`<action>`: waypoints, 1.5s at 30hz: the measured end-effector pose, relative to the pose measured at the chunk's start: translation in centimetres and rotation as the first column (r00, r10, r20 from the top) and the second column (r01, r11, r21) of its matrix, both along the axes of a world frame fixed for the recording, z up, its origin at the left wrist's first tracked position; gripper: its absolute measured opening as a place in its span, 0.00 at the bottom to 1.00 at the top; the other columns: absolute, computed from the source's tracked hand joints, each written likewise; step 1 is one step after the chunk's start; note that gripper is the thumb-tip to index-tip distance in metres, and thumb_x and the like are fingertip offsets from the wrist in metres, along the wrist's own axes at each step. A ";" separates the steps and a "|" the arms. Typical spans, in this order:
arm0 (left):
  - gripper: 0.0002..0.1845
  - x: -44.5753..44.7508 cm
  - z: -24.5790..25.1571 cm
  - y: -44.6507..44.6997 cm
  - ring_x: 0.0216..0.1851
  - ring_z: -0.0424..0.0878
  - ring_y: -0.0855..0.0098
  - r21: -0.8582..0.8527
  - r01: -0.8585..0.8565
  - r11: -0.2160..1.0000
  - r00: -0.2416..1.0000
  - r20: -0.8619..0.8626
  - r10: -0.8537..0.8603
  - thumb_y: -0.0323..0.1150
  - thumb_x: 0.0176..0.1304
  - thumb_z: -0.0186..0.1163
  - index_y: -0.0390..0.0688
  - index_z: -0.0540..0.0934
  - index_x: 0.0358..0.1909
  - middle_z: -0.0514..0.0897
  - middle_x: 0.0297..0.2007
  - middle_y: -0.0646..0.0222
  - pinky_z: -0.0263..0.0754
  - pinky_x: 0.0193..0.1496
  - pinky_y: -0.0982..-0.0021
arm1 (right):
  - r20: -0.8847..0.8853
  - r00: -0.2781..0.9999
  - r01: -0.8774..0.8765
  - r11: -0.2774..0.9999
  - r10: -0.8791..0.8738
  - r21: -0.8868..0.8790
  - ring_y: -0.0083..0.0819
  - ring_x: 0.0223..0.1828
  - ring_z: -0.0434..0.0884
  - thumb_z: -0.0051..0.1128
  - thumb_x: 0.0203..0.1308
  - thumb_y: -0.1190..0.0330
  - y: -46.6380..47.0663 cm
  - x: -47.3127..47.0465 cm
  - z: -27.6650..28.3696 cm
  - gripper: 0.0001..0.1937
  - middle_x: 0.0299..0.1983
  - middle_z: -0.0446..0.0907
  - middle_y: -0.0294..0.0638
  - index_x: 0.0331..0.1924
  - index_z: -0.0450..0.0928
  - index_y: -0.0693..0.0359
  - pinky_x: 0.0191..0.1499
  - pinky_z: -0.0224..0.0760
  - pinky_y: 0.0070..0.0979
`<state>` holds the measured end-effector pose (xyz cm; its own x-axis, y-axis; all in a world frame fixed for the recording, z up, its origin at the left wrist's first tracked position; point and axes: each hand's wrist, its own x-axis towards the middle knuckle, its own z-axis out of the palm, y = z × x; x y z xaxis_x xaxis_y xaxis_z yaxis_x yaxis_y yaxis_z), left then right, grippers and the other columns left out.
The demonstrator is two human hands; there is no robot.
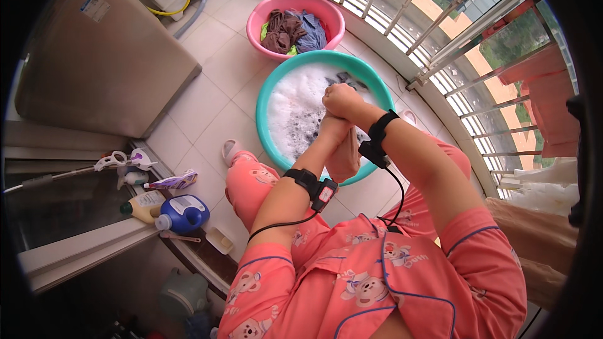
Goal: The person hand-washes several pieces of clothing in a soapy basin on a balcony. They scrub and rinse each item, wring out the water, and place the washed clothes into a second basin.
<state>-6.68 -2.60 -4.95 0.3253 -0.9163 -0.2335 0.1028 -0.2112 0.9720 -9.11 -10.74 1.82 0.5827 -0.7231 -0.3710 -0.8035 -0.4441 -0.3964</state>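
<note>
Over a teal plastic basin (264,136) of foamy water, both my hands are closed one above the other on a wet brownish-pink cloth (345,160). My left hand (335,127) is the lower one, and the cloth hangs below it in a bunched fold. Just above it in the picture, my right hand (343,98) is clenched in a fist, its part of the cloth hidden by the fingers. White suds (297,94) cover most of the water, with dark fabric (346,77) poking out near the far rim.
A pink basin (256,14) holds brown and blue clothes beyond. At left, a blue detergent jug (183,213), a cream bottle (146,205) and a purple-white packet (173,180) lie by the door track. A large metallic appliance (103,56) stands left; window railings (424,75) curve along the right.
</note>
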 end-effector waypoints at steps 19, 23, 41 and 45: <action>0.33 3.1 8.6 3.8 0.41 0.82 0.63 -0.083 -0.178 0.981 0.982 0.050 0.183 0.44 0.46 0.67 0.36 0.68 0.50 0.82 0.38 0.56 0.75 0.45 0.63 | 0.554 0.721 -0.183 0.656 -0.417 0.732 0.40 0.57 0.72 0.48 0.61 0.41 -2.1 -1.8 4.3 0.33 0.57 0.69 0.46 0.63 0.61 0.53 0.56 0.69 0.36; 0.25 4.0 10.2 4.2 0.34 0.80 0.70 -0.264 -0.031 0.964 0.815 -0.565 -0.128 0.39 0.50 0.63 0.39 0.71 0.49 0.79 0.34 0.65 0.76 0.38 0.66 | 0.669 0.561 -0.549 0.385 -0.488 0.742 0.46 0.62 0.67 0.50 0.60 0.42 -0.1 -2.2 5.0 0.36 0.65 0.60 0.47 0.68 0.54 0.48 0.61 0.63 0.44; 0.27 0.7 15.2 4.5 0.40 0.83 0.61 0.048 -0.234 0.971 0.948 0.232 0.217 0.35 0.31 0.72 0.35 0.79 0.38 0.84 0.36 0.55 0.76 0.44 0.67 | 0.612 0.738 -0.122 0.837 -0.283 0.534 0.24 0.16 0.69 0.54 0.63 0.53 0.3 1.4 10.8 0.21 0.16 0.71 0.36 0.22 0.73 0.61 0.22 0.62 0.21; 0.17 0.0 13.1 3.5 0.39 0.83 0.60 0.131 -0.213 0.968 0.918 0.366 0.152 0.34 0.40 0.66 0.36 0.81 0.33 0.84 0.33 0.54 0.76 0.42 0.66 | 0.674 0.728 -0.028 0.977 -0.125 0.211 0.27 0.20 0.75 0.54 0.61 0.55 0.1 0.8 7.8 0.22 0.17 0.76 0.39 0.24 0.79 0.69 0.28 0.68 0.28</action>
